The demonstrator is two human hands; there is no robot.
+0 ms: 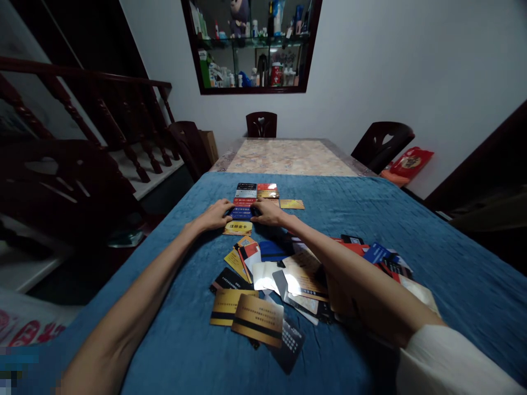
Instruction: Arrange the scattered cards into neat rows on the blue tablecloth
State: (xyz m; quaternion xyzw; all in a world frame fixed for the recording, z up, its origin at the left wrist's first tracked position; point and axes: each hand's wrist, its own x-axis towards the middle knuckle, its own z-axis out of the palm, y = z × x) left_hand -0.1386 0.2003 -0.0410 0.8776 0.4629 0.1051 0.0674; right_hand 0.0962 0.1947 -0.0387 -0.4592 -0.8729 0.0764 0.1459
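Note:
A blue card [242,213] with light print lies at the near end of a column of cards. My left hand [217,214] is at its left edge, fingers bent and pressed to it. On the opposite edge my right hand [267,212] grips it with curled fingertips. Just beyond are a red card [244,202], a silver card [246,193] and a black card [246,186], stacked in a line. Beside them sit red and gold cards [267,190], partly behind my right hand. A yellow card [237,227] lies nearest, below the blue one.
A loose heap of cards, with gold cards [258,318] in front, spreads under my right forearm. One gold card [292,204] lies right of the column. A blue cloth [173,307] covers the near table; the bare tabletop [288,156] and chairs [262,125] stand beyond.

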